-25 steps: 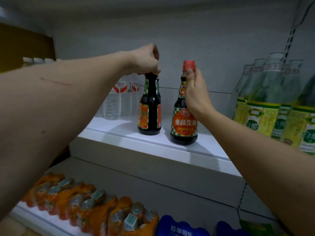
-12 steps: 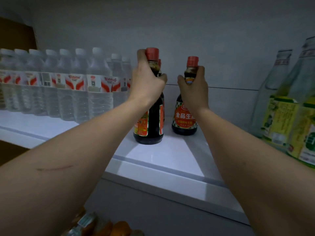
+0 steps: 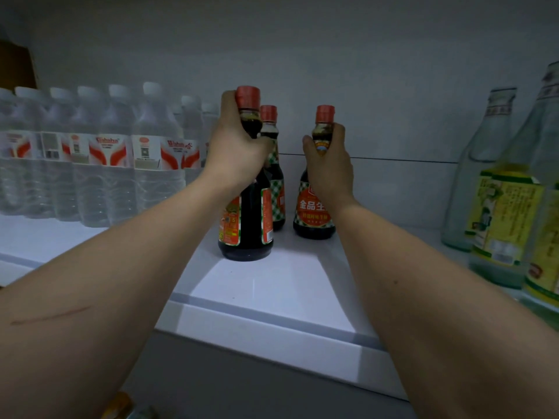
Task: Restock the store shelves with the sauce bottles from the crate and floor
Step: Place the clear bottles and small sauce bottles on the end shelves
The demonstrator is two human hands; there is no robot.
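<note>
A long white shelf (image 3: 272, 297) runs across in front of a pale back wall (image 3: 332, 55). On the left part of the shelf stands a big crowd of clear water bottles (image 3: 99, 164) with white caps and red and white labels, packed close together. On the right side stand tall pale bottles (image 3: 502, 201) with yellow and green labels. Two bare arms reach in from below to the middle of the shelf, where three dark sauce bottles with red caps stand upright. The front sauce bottle (image 3: 246, 225) is the nearest and looks biggest. The left hand (image 3: 239, 149) has its fingers curled tight round the neck of it, just under the red cap. The back sauce bottle (image 3: 276, 192) stands right behind it, so close that they seem to touch, and no hand holds it. The right sauce bottle (image 3: 313, 216) stands a little apart to the right, with a red and checked label. The right hand (image 3: 329, 164) wraps its fingers round the neck of that one, with the thumb on the left side.
</note>
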